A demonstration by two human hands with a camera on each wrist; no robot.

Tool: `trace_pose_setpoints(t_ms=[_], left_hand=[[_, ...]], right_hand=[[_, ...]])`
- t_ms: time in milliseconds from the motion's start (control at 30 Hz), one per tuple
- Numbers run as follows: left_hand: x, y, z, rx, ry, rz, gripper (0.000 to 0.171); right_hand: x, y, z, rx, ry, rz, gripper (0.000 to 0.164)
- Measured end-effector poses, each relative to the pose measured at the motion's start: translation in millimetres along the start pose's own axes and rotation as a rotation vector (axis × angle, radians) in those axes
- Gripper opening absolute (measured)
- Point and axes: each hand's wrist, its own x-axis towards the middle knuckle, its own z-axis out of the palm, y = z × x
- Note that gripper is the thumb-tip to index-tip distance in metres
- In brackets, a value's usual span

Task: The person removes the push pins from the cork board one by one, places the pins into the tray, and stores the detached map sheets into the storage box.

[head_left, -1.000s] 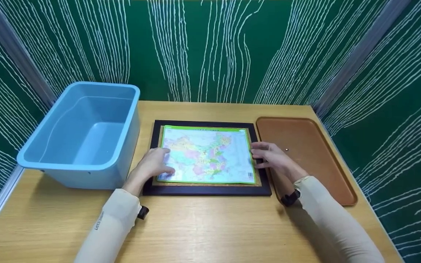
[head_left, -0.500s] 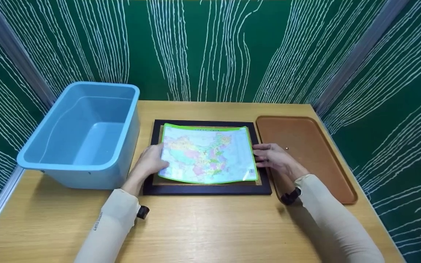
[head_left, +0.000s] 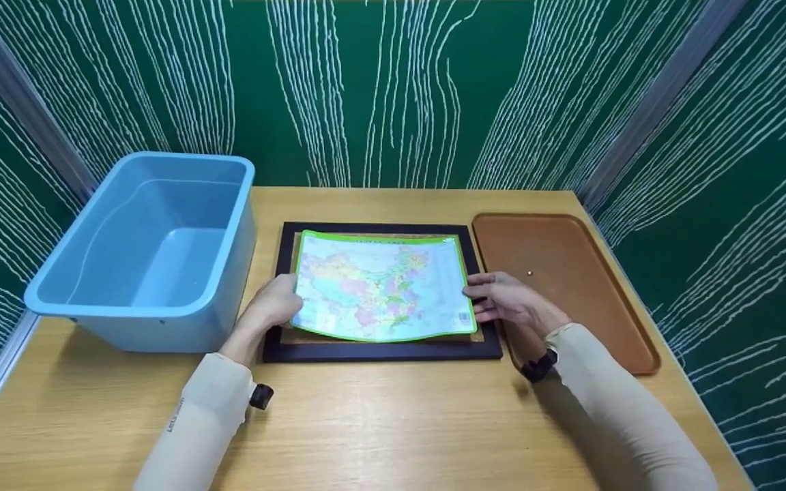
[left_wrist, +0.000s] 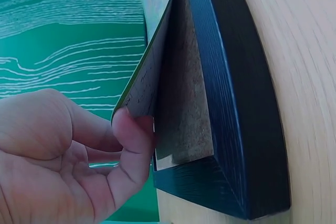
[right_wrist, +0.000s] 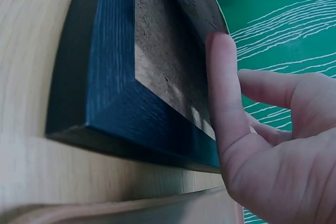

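Note:
A map (head_left: 359,293) with a green border lies over a dark frame (head_left: 379,350) with a cork-like inside. Its two sides bow upward. My left hand (head_left: 273,303) pinches the map's left edge. In the left wrist view, a curled digit (left_wrist: 131,135) presses the pale underside of the raised sheet. At the opposite edge, my right hand (head_left: 512,300) holds the sheet between its digits. The right wrist view has one straight digit (right_wrist: 223,82) against the lifted underside, another finger behind it. The frame's cork surface (right_wrist: 163,56) shows beneath.
A deep blue tub (head_left: 140,311) stands left of the frame. To the right, close against the frame, lies a brown tray (head_left: 570,259) with a tiny shiny object (head_left: 530,273) on it. The wooden table (head_left: 379,423) meets green, white-lined walls (head_left: 420,88).
My left hand has gone from lying over the map to pinching its left edge. My right fingers have taken the right edge, and the flat sheet has lifted and bowed at the sides.

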Motion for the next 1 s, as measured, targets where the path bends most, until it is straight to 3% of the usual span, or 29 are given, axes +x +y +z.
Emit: trace_pose_setpoints(t_ms=[400, 600, 767, 1000], left_hand=[[-3.7, 7.6, 1.4, 0.013, 0.032, 0.013, 0.048], [-10.9, 21.3, -3.5, 0.027, 0.041, 0.031, 0.053], [-25.2, 37.0, -10.4, 0.05, 0.061, 0.105, 0.056], [-50.0, 52.0, -30.4, 0.121, 0.142, 0.251, 0.054]], right_hand=[[-6.5, -2.1, -2.8, -0.026, -0.006, -0.028, 0.055], [-16.1, -11.5, -4.7, -0.014, -0.018, -0.056, 0.059], [-22.5, -19.6, -8.2, 0.034, -0.042, -0.086, 0.055], [-32.0, -37.0, -2.7, 0.076, -0.103, -0.128, 0.051]])
